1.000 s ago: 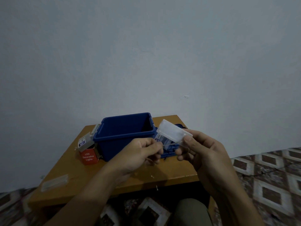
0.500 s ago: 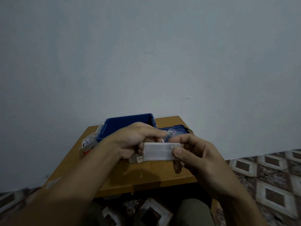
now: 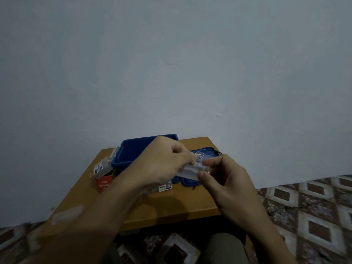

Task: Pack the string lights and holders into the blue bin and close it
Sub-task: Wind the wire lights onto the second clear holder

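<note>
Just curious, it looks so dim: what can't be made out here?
Head view:
Inside of the open blue plastic bin: covered by the left hand.
The clear plastic holder: blurred, pinched between left hand and right hand.
The red cardboard box: print too small and dim.

A red box [image 3: 103, 184] on the table [image 3: 171, 206] reads "LED" in white above a partly hidden line beginning "Deco". Small stickers [image 3: 165, 187] nearby are too blurred to read.

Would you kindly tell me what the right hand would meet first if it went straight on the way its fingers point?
The right hand points up-left along the clear holder both hands pinch, so it would likely meet the left hand first; the blue bin sits beyond, depth unclear.
</note>
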`<state>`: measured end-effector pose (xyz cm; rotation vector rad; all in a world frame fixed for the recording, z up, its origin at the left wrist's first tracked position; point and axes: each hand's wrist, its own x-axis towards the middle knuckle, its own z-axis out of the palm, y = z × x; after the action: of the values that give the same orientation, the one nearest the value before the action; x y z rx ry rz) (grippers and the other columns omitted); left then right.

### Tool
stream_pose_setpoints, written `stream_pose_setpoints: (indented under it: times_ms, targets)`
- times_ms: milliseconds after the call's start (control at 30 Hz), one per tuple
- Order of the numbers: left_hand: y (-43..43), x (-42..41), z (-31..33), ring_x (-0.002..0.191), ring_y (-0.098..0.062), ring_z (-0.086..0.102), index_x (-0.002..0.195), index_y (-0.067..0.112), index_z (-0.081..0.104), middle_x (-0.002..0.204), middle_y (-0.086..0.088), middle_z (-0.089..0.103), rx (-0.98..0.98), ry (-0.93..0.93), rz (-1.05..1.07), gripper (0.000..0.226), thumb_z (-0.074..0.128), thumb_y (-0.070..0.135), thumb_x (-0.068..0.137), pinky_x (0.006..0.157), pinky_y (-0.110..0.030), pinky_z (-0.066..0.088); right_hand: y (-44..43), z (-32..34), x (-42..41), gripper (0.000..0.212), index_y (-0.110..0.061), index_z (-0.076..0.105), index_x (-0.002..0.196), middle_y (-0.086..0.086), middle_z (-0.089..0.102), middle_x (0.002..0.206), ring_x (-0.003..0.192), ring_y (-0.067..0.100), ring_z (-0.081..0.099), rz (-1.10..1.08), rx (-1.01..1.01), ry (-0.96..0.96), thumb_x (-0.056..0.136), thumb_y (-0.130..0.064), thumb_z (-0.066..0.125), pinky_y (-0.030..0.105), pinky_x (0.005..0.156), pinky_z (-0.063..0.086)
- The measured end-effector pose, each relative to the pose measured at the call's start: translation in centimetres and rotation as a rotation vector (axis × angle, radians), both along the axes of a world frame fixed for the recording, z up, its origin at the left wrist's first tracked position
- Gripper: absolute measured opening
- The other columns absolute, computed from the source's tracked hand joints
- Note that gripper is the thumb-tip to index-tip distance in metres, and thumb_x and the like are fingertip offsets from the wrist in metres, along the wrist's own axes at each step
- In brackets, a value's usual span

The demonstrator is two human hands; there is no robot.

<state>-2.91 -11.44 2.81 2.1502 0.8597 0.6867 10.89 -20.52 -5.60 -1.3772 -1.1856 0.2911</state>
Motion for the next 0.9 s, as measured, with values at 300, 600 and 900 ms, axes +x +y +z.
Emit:
stream_pose_setpoints:
  times_ms: [300, 600, 900]
  targets:
    - [-1.8, -0.5, -4.3, 0.037, -0.006, 0.031, 0.091, 0.001, 0.071, 0.059, -0.002, 0.053, -0.463, -0.386, -0.044, 0.023, 0.064, 0.024, 0.093, 0.035, -0.016, 0.025, 0.1, 0.1, -0.8, 0.020, -0.035, 0.059, 0.100, -0.014, 0.068, 0.087, 0.082, 0.001, 0.066, -0.122, 0.112, -0.019, 0.089, -0.023, 0.071, 0.020, 0.068, 0.054]
    - [-1.1, -0.3, -3.9, 0.036, -0.005, 0.027, 0.108, -0.005, 0.066, 0.055, 0.002, 0.047, -0.623, -0.329, -0.030, 0.043, 0.067, 0.034, 0.091, 0.033, -0.017, 0.022, 0.7, -0.3, -1.2, 0.018, -0.030, 0.061, 0.102, -0.019, 0.066, 0.087, 0.082, 0.007, 0.066, -0.118, 0.207, 0.079, 0.090, -0.022, 0.071, 0.025, 0.069, 0.056]
    - [-1.1, -0.3, -4.1, 0.039, -0.007, 0.028, 0.095, 0.006, 0.066, 0.056, 0.001, 0.047, -0.461, -0.342, -0.104, 0.023, 0.062, 0.028, 0.096, 0.037, -0.019, 0.024, 0.2, 0.2, -0.3, 0.015, -0.016, 0.065, 0.100, 0.011, 0.064, 0.082, 0.079, 0.032, 0.067, 0.047, 0.198, 0.261, 0.088, -0.013, 0.073, 0.034, 0.068, 0.060]
